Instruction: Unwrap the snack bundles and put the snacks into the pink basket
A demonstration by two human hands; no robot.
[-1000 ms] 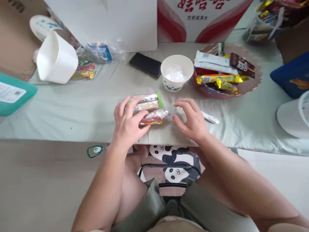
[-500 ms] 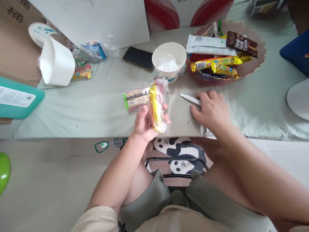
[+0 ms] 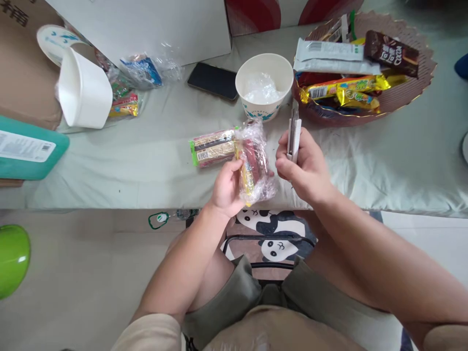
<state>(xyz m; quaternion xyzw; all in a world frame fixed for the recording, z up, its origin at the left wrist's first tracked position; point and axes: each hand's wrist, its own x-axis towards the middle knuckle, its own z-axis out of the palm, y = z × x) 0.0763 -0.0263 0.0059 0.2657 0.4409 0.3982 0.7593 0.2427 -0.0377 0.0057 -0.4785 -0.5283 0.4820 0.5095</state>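
My left hand grips a clear plastic snack packet with red and yellow contents, held upright above the table's near edge. My right hand is closed round a small white utility knife, its tip pointing away from me, just right of the packet. A second packet with a green end lies flat on the pale green tablecloth, just left of the held one.
A white paper bowl with crumpled plastic stands behind my hands, beside a black phone. A scalloped brown tray of wrapped snacks sits at the right. A tipped white cup, bagged snacks, cardboard boxes and a teal box are at the left.
My left hand lifted the red and yellow packet off the table and turned it upright. My right hand picked the white knife up from the cloth and brought it beside the packet.
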